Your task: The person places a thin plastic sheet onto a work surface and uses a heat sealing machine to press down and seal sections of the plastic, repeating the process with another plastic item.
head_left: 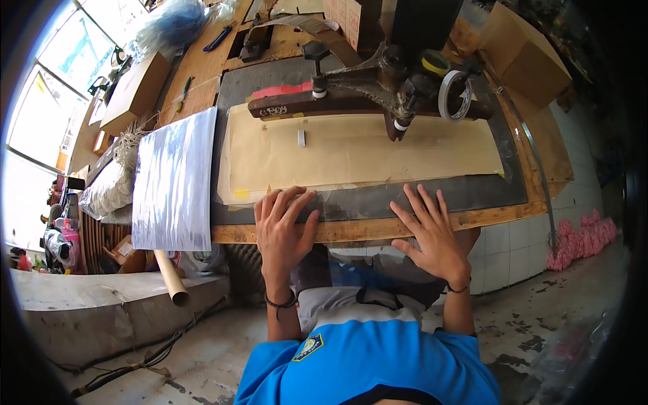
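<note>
My left hand [282,219] rests at the front edge of the wooden worktable [358,231], fingers slightly bent and thumb apart. My right hand [432,233] lies farther right on the same edge, its fingers spread over the dark mat [472,196]. What looks like a thin clear plastic film [351,210] spans between both hands and hangs over the edge; its outline is hard to make out. Beyond the hands lies a long beige sheet [378,152] with yellow tape at its corner. Above that sheet stands a dark metal press bar [290,106] with black knobs.
A stack of glossy clear plastic sheets [175,182] overhangs the table's left side. A roll of tape [454,96] hangs at the press. Cardboard boxes [526,54] stand at the far right. A cardboard tube [170,277] juts out below the stack. Pink bundled material [582,239] lies on the floor.
</note>
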Demonstrator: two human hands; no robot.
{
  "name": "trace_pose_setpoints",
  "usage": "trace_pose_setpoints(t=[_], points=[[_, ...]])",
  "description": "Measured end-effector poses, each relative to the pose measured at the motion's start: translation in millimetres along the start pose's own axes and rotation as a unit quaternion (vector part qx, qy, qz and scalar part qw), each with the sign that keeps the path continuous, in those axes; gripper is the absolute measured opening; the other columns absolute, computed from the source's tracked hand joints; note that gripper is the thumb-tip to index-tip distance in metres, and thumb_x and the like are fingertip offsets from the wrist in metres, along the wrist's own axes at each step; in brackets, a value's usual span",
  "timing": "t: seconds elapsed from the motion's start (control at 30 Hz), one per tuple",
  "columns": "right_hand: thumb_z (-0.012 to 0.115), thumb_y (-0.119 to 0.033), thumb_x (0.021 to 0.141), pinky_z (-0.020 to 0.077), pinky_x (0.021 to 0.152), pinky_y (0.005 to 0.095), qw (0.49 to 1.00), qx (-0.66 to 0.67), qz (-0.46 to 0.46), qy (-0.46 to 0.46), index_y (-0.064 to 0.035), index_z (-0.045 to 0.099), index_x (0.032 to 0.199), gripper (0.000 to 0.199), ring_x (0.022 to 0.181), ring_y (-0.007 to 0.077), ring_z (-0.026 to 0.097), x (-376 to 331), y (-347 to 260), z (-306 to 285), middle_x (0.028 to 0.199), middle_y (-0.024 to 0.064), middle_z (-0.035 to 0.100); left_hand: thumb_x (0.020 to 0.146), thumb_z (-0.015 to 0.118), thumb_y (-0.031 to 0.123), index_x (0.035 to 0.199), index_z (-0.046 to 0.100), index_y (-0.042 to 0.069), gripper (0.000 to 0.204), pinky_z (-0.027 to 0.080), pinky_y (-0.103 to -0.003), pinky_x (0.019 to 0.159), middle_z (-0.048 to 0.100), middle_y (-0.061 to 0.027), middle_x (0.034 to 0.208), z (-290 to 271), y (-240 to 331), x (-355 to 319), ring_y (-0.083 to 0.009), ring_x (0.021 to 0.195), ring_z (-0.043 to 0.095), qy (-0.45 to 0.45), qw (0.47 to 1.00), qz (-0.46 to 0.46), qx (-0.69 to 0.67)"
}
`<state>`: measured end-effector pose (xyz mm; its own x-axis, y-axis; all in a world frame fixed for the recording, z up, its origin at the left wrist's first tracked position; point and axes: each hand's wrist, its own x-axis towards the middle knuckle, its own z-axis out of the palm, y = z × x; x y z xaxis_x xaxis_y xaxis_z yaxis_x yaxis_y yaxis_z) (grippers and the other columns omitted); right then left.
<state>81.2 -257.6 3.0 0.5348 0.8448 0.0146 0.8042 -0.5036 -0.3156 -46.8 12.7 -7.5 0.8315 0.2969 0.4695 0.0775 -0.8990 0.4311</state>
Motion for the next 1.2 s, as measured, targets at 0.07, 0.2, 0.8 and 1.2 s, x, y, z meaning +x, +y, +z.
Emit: trace_pose_setpoints(t=[0.07, 0.2, 0.8, 1.2], points=[[0.056, -0.057, 0.095, 0.0101, 0.124, 0.0585, 0.999, 0.015, -0.012, -0.038, -0.0188, 0.045, 0.152, 0.069, 0.152, 0.0387, 0.019, -12.3, -2.1, -4.8, 0.165, 0.0156, 0.025, 0.086, 0.070, 0.018, 0.120, 0.069, 0.010, 0.035, 0.035, -0.046, 0.105, 0.064, -0.0059, 0.123, -5.2, 3.1, 3.6, -0.0286, 0.116, 0.057, -0.024, 1.000, 0.001, -0.010], [0.066, -0.053, 0.090, 0.0106, 0.123, 0.0581, 0.987, 0.092, -0.048, -0.126, -0.0138, 0.048, 0.149, 0.073, 0.153, 0.0399, 0.017, -29.1, 9.2, -26.5, 0.164, 0.0172, 0.026, 0.091, 0.063, 0.013, 0.127, 0.064, 0.007, 0.036, 0.031, -0.048, 0.110, 0.061, -0.0098, 0.131, -9.3, 1.6, 12.7, -0.0299, 0.125, 0.053, -0.069, 0.997, 0.021, -0.038], [0.051, -0.046, 0.101, 0.0187, 0.123, 0.0536, 0.997, -0.030, -0.062, 0.044, -0.0121, 0.045, 0.150, 0.061, 0.150, 0.0340, 0.028, 29.4, 0.8, 7.8, 0.160, 0.0162, 0.034, 0.092, 0.066, 0.018, 0.121, 0.068, 0.008, 0.030, 0.039, -0.044, 0.101, 0.061, -0.0093, 0.120, 29.9, 32.4, 57.7, -0.0306, 0.114, 0.054, -0.121, 0.989, 0.086, -0.011], [0.051, -0.050, 0.100, 0.0196, 0.123, 0.0524, 0.997, -0.006, -0.054, 0.061, -0.0139, 0.046, 0.150, 0.062, 0.150, 0.0318, 0.029, 13.1, 1.7, 12.7, 0.161, 0.0131, 0.034, 0.088, 0.066, 0.010, 0.125, 0.067, 0.010, 0.038, 0.042, -0.043, 0.097, 0.057, -0.0095, 0.125, 52.1, 53.2, 58.7, -0.0300, 0.115, 0.052, -0.125, 0.985, 0.109, 0.053]])
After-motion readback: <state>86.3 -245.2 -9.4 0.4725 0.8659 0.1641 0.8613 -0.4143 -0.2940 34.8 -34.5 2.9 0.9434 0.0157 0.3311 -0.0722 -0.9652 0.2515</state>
